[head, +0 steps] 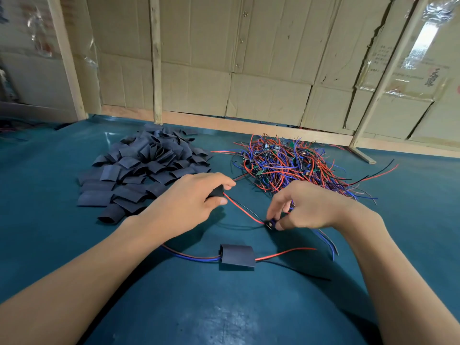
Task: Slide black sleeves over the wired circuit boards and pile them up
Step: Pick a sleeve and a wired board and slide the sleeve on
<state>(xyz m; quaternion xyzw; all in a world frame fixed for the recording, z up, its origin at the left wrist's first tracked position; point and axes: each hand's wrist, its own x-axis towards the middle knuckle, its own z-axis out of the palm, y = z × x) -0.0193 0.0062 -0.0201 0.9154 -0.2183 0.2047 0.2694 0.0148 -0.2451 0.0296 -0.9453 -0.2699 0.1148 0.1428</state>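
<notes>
- My left hand (189,197) is curled round a black sleeve (217,191), thumb below and fingers over the top, so only the sleeve's near end shows between them.
- A red and a black wire (242,207) run out of that sleeve's mouth, slanting down and right to my other hand.
- My right hand (306,205) pinches a small circuit board (270,224) between thumb and fingertips, just above the table; the board is mostly hidden, so I can't make out more than a dark corner.
- Blue and dark wires (328,245) trail from under the right hand toward my right forearm.
- One finished piece (237,256) lies flat on the teal table (224,314) nearer to me, between my forearms: a black sleeve over its board, red and blue leads out of the left end, red and black leads out of the right.
- The heap of loose sleeves (144,168) sits beyond my left hand, its near edge just beside my knuckles.
- The tangle of bare wired boards (291,163) lies beyond my right hand, well apart from the sleeve heap, with a few strands straggling out to the right.
- Behind the table stands a wall of flattened cardboard (249,58) held by pale wooden battens (156,58).
</notes>
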